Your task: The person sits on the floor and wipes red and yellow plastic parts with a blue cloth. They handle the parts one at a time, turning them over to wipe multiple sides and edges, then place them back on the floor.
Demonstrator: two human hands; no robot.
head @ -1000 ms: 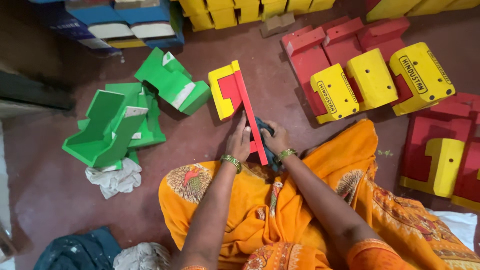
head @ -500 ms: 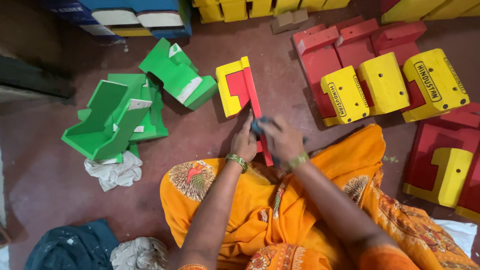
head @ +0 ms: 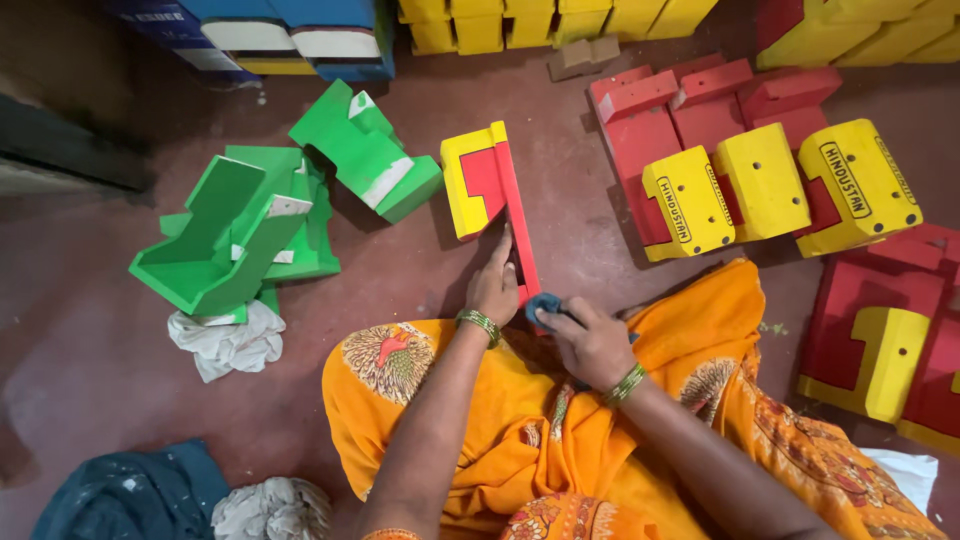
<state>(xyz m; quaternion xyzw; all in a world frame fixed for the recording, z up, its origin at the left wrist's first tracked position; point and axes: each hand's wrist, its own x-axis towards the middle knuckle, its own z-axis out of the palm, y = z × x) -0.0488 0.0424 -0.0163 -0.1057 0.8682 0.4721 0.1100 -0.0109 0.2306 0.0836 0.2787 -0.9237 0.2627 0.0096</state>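
From the head camera, the red and yellow block (head: 492, 190) lies on the floor (head: 90, 370), just beyond the orange cloth (head: 520, 450). The left hand (head: 493, 288) presses flat and open on its red edge; the right hand (head: 590, 345) pinches a small blue pad (head: 543, 308) touching the near end. The smooth painted surface might slide if the pressure slackens. Angular green pieces (head: 250, 230) lie left of the block.

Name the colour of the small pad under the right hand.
Dark blue pad, seen in the head view, its only view.
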